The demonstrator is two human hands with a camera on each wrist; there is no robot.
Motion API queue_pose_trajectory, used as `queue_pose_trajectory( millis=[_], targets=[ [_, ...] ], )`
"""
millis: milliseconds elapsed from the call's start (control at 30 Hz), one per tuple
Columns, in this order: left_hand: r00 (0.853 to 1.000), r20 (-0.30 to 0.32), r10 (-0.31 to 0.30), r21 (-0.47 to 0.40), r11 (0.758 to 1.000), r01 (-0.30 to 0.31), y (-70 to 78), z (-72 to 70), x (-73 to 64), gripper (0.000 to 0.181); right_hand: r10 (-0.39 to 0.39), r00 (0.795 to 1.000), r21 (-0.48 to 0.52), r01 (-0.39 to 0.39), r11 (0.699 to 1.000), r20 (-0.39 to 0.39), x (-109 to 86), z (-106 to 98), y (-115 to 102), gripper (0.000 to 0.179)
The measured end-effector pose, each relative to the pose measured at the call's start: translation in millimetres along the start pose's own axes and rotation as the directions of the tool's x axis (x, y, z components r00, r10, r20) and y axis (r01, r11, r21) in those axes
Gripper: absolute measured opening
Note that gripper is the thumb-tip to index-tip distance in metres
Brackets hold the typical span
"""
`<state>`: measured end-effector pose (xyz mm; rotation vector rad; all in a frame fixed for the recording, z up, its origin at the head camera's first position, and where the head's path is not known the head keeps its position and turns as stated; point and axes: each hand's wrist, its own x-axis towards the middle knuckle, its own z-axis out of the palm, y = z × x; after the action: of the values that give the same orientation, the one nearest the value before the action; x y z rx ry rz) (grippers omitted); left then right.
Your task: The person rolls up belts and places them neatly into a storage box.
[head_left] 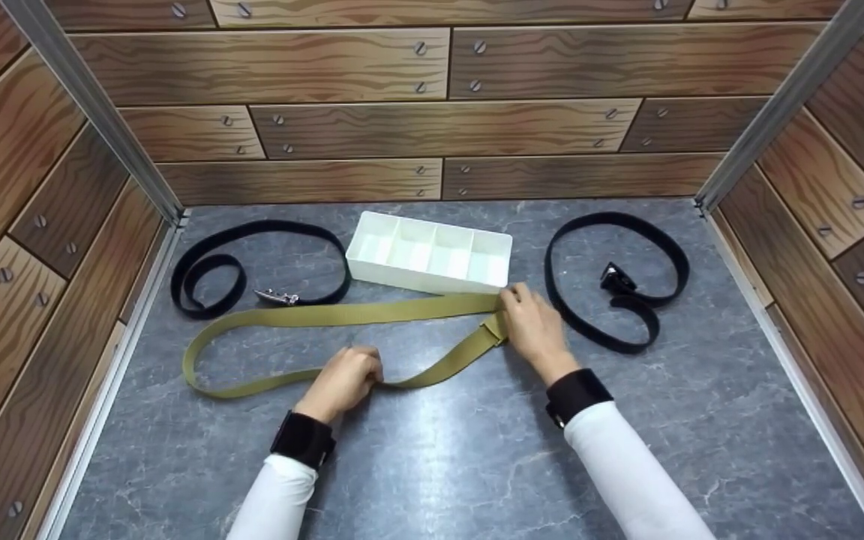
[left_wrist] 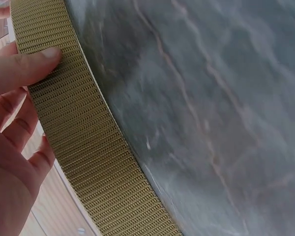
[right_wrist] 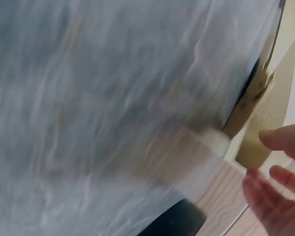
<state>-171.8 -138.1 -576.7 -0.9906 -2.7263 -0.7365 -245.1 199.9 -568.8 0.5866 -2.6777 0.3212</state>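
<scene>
An olive-green webbing belt [head_left: 372, 313] stands on edge in a long loop across the middle of the table. My left hand [head_left: 342, 379] grips the near side of this loop; in the left wrist view the thumb [left_wrist: 39, 64] lies on the front of the webbing [left_wrist: 88, 128], with fingers behind it. At the loop's right end my right hand [head_left: 535, 326] pinches the belt, close to its flat buckle [head_left: 492, 332] and to the front right corner of a white box [head_left: 417, 279]. The belt also shows at the right hand's fingertips in the right wrist view.
The white box has several compartments in a row. Left of it lies a coiled black belt [head_left: 282, 226] with a silver buckle [head_left: 276, 298]. On the right lies another black belt [head_left: 612, 218] with a dark buckle [head_left: 616, 279]. Wood-patterned walls [head_left: 342, 127] enclose the grey tabletop [head_left: 432, 480].
</scene>
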Motion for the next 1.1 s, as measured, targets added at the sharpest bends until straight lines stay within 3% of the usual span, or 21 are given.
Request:
queue_pose_trajectory(
  millis=[67,133,267,333,367,567,667,767,933,1100],
  targets=[
    [1.0,0.003,0.005,-0.002,1.0,-0.005,1.7,1.3,1.8,0.026,-0.051,0.998,0.016,0.051,0.999,0.041,-0.5,1.1,-8.3,0.028],
    [1.0,0.002,0.01,0.004,1.0,-0.01,3.0,2.8,4.0,0.024,-0.122,0.982,0.067,0.113,0.991,0.143,-0.9,0.7,-16.2,0.036],
    [1.0,0.002,-0.002,0.023,1.0,0.002,5.2,4.6,8.0,0.022,-0.226,0.889,0.182,0.165,0.969,0.397,-3.3,-3.3,-26.5,0.05],
    [1.0,0.006,-0.018,0.029,0.999,0.018,4.9,4.7,8.6,0.02,-0.215,0.859,0.177,0.147,0.973,0.465,-4.0,-6.2,-28.1,0.042],
    [0.999,0.011,-0.032,0.03,0.999,0.032,4.9,4.1,8.3,0.019,-0.196,0.854,0.163,0.132,0.978,0.482,-4.4,-7.6,-28.1,0.036],
    [0.993,0.048,-0.107,0.039,0.994,0.105,1.8,0.7,4.9,0.014,-0.059,0.906,0.02,0.056,0.998,0.419,-8.7,-15.3,-20.5,0.026],
    [0.99,0.07,-0.125,0.035,0.992,0.123,0.1,-1.7,3.8,0.013,-0.01,0.926,0.006,0.008,1.0,0.378,-13.8,-22.5,-10.9,0.023],
    [0.983,0.097,-0.153,0.033,0.988,0.15,-0.8,-4.4,2.4,0.011,0.018,0.92,0.038,-0.036,0.999,0.393,-18.1,-33.5,2.0,0.011],
    [0.968,0.141,-0.208,0.026,0.978,0.206,0.2,-6.3,1.5,0.009,0.076,0.88,0.201,-0.19,0.961,0.469,-13.5,-52.2,22.9,0.043],
    [0.953,0.156,-0.261,0.004,0.965,0.263,5.5,-5.2,8.3,0.023,0.209,0.877,0.222,-0.329,0.918,0.433,4.6,-49.9,30.0,0.041]
  ],
)
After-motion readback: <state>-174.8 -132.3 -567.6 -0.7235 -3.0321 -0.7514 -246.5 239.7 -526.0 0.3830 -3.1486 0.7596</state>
